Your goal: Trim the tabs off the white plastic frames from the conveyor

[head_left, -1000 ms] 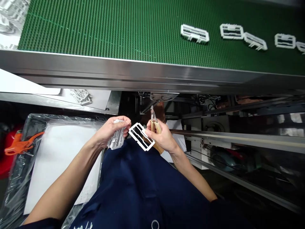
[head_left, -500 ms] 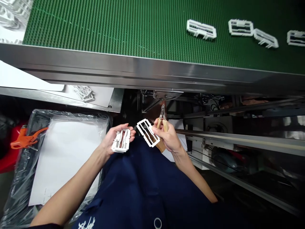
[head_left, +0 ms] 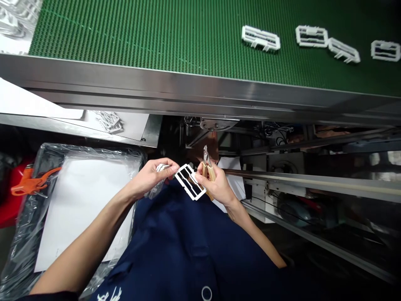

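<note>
Between my hands is a white plastic frame with long slots, tilted over my dark blue clothing. My right hand pinches its right edge and also keeps a pair of nippers with tan handles in the palm, jaws pointing up. My left hand is closed around a small stack of similar white frames, mostly hidden by the fingers. Its thumb and fingertips meet the upper left corner of the single frame, or come very close to it.
Ahead, a green conveyor belt with a metal side rail carries several white frames. More frames lie on a ledge at left. Below it stands a plastic-lined crate with white paper and an orange-handled tool.
My left hand has turned over, hiding most of its stack, and its fingertips have come to the single frame. My right hand has shifted slightly left with the frame and nippers.
</note>
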`<state>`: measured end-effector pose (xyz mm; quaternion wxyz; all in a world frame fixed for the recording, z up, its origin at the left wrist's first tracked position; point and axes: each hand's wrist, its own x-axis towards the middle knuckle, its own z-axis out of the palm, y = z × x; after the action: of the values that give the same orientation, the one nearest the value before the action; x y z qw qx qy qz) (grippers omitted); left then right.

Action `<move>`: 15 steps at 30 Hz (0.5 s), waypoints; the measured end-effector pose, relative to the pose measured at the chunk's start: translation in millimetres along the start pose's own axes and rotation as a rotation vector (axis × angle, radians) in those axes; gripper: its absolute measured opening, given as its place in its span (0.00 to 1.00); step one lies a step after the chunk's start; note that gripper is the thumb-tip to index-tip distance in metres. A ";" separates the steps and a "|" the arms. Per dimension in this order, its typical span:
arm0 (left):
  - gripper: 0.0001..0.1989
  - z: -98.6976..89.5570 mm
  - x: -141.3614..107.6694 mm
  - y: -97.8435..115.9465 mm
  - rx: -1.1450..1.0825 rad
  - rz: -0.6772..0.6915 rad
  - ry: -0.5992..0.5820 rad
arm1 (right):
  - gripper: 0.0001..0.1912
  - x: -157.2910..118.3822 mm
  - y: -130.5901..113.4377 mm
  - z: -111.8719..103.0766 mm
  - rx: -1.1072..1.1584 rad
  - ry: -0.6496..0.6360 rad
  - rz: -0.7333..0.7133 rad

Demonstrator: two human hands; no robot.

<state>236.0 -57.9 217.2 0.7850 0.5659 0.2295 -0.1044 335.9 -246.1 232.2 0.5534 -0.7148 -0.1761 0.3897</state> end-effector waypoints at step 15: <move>0.12 1.6 -0.8 0.3 0.302 0.043 0.000 | 0.09 -4.6 -2.8 2.8 -0.112 -0.074 0.022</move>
<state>235.9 -59.4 218.2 0.6929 0.6824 0.1990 -0.1207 331.4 -246.5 236.2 0.5013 -0.7316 -0.2100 0.4115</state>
